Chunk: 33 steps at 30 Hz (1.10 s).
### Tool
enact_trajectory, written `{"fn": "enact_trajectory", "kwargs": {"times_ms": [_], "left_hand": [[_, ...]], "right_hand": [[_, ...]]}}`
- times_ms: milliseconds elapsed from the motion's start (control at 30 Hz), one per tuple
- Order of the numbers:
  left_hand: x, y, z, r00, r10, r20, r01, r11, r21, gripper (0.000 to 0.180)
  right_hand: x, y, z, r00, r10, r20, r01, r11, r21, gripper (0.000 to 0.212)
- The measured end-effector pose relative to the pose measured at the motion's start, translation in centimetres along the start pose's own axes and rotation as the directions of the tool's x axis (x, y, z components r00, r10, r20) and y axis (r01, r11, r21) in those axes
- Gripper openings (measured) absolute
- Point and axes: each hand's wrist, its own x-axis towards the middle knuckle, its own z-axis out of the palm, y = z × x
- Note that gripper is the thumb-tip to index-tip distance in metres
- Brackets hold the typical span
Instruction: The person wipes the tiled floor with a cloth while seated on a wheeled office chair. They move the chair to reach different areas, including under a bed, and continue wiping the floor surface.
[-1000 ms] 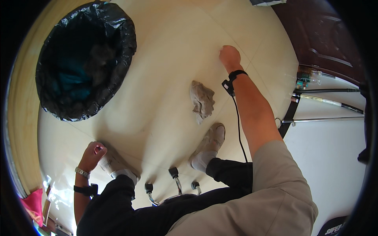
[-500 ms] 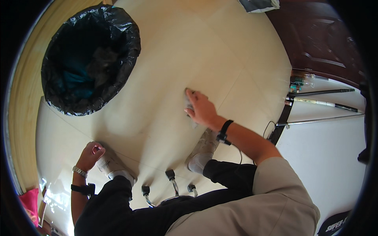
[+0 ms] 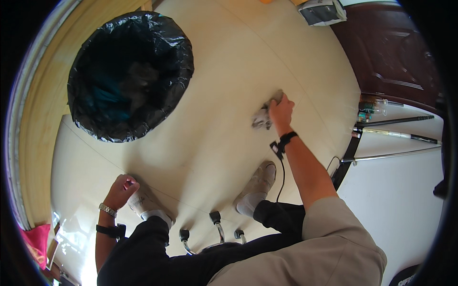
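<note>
Out over the pale tiled floor, my right hand (image 3: 282,113) is closed around a crumpled grey rag (image 3: 262,117), which hangs below and left of the fingers and is blurred. The rag looks at or just above the floor. My left hand (image 3: 120,190) is held beside my left shoe (image 3: 143,198), fingers loosely curled in with no object showing in them. Up and left of both hands stands a bin lined with a black bag (image 3: 179,81). Inside it lies a dim brownish clump (image 3: 138,83).
My right shoe (image 3: 260,181) and the wheeled chair base (image 3: 215,218) are near my legs. Poles (image 3: 396,134) and bottles (image 3: 374,106) line the right wall beside a dark red door (image 3: 389,52). A grey bag (image 3: 323,13) sits at the far right. Wooden furniture (image 3: 43,124) edges the left.
My right hand has swung right and slightly away from me with the rag, whose crumpled folds now show more. My left hand keeps its curled pose. The whole view has shifted slightly.
</note>
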Motion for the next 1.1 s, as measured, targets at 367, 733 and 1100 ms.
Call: {"fn": "enact_trajectory", "kwargs": {"times_ms": [367,733,1100], "left_hand": [[-0.9,0.4,-0.1,0.999,-0.029,0.046,0.027,0.998,0.058,0.031],[-0.1,0.5,-0.1,0.999,0.020,0.047,-0.023,0.997,0.073,0.030],[0.3,1.4,0.6,0.992,0.127,0.022,-0.129,0.961,0.244,0.038]], "right_hand": [[11.3,-20.9,7.3,0.841,-0.525,0.130,0.530,0.848,-0.006,0.064],[-6.4,-15.1,3.2,0.229,-0.884,0.407,0.945,0.302,0.124,0.076],[-20.9,-4.6,0.0,0.286,-0.872,0.398,0.757,0.460,0.464,0.074]]}}
